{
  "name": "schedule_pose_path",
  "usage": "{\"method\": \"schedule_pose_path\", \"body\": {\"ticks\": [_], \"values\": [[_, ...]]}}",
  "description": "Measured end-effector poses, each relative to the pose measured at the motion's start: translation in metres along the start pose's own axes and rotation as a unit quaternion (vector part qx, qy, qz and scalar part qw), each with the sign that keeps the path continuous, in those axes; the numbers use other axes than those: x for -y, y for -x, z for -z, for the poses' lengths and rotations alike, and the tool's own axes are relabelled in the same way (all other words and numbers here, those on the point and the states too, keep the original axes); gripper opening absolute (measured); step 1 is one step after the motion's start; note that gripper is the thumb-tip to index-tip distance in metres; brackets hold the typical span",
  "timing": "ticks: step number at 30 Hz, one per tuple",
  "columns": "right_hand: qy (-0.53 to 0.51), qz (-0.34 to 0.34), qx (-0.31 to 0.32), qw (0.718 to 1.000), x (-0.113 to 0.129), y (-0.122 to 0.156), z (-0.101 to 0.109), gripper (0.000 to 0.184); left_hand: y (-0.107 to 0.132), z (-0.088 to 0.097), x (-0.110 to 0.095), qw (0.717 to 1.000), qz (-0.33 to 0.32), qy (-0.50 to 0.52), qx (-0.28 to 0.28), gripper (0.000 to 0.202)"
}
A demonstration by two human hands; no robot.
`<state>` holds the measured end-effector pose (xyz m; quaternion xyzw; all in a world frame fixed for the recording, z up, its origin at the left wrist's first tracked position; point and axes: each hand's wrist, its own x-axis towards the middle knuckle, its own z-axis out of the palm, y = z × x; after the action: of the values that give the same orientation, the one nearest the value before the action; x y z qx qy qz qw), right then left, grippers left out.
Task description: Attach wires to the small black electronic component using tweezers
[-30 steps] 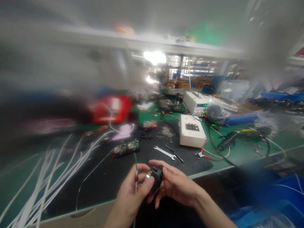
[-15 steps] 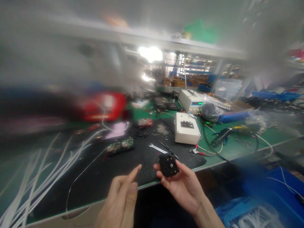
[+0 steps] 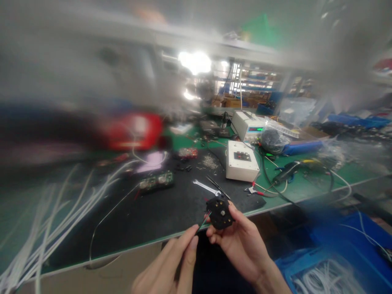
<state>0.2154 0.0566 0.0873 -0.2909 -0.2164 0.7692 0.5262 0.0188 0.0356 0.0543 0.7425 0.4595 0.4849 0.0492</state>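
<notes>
right hand (image 3: 241, 245) gripping black part (image 3: 219, 212) | left hand (image 3: 171, 265) pinching thin wires (image 3: 204, 219) | risk: wires tearing loose if tugged

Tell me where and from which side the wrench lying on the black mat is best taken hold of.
Probably by the middle of its shank, fingers coming straight down from above and closing across its narrow width. The wrench lies flat on the black mat, slanting from upper left to lower right, so only its thin edges offer purchase. The tweezers lie close by its right end, so the left half looks freer.
</notes>
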Motion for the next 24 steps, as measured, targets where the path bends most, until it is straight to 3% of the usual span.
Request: {"method": "schedule_pose_path", "body": {"ticks": [1, 5, 8, 24], "values": [[0.004, -0.001, 0.005, 1.0, 0.0, 0.002, -0.002, 0.041, 0.0, 0.001, 0.0, 1.0, -0.019, 0.009, 0.005, 0.036], [0.022, -0.005, 0.006, 1.0, 0.001, 0.009, -0.009, 0.047, -0.006, 0.009, -0.013, 0.999, 0.013, 0.033, 0.006, 0.043], [0.042, -0.001, 0.009, 0.999, 0.0, 0.012, -0.012, 0.041, -0.008, 0.011, -0.02, 1.0, 0.014, 0.022, -0.004, 0.042], [0.151, 0.041, 0.003, 0.988, -0.005, 0.018, -0.017, 0.031, -0.003, 0.007, -0.015, 1.0, 0.022, -0.008, 0.006, 0.04]]}}
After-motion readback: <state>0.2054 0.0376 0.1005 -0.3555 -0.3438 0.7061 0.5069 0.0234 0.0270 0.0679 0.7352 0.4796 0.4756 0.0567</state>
